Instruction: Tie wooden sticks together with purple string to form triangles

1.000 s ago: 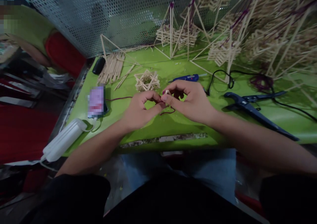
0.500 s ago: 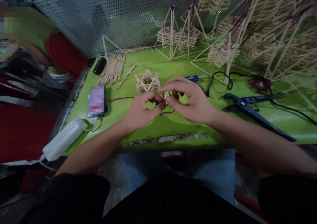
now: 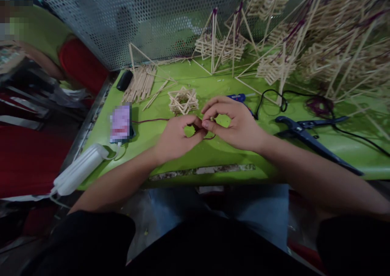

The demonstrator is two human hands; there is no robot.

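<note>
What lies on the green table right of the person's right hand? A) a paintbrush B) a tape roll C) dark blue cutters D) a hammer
C: dark blue cutters lie on the green table, to the right of the right hand.

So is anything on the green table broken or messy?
Nothing looks broken. The front edge of the green table has a worn strip where the green is scraped off. Both hands, left hand and right hand, pinch a dark red string.
</note>
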